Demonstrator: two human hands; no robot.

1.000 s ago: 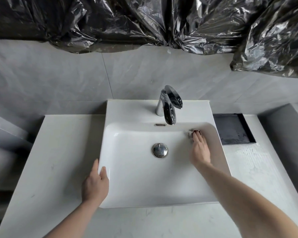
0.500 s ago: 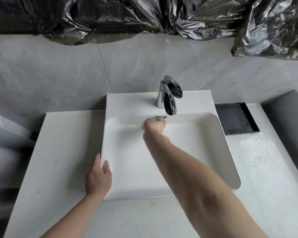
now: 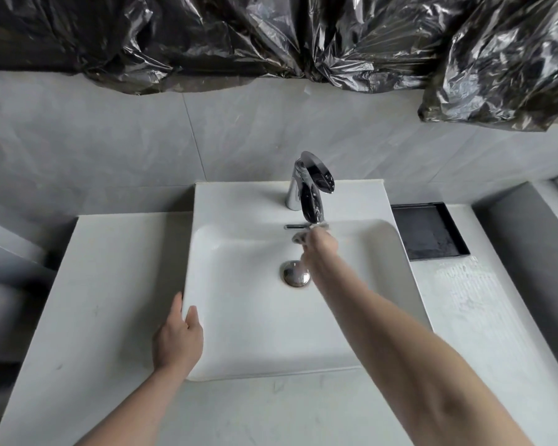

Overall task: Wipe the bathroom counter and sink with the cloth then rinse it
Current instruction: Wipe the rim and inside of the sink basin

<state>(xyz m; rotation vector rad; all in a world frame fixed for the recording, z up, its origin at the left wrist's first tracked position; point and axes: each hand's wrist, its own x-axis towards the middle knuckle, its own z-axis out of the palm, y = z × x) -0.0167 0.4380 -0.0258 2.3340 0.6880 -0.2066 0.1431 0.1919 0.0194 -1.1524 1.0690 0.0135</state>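
A white rectangular sink point(image 3: 239, 317) sits on a pale grey counter point(image 3: 103, 284). My right hand point(image 3: 319, 249) reaches into the basin and presses a small grey cloth point(image 3: 298, 238) against the back wall, just under the chrome faucet point(image 3: 310, 191). Only a blurred edge of the cloth shows past my fingers. My left hand point(image 3: 178, 339) rests on the sink's front left rim, fingers curled over the edge. The round chrome drain plug point(image 3: 295, 275) lies beside my right wrist.
A black tray point(image 3: 429, 230) sits on the counter to the right of the sink. Wet streaks mark the counter point(image 3: 474, 304) in front of it. Crumpled black plastic sheeting point(image 3: 271, 37) hangs over the grey tiled wall above.
My right hand swept the cloth along the basin's back wall from the right side to the left, then back toward the middle under the faucet. My left hand stayed on the rim.
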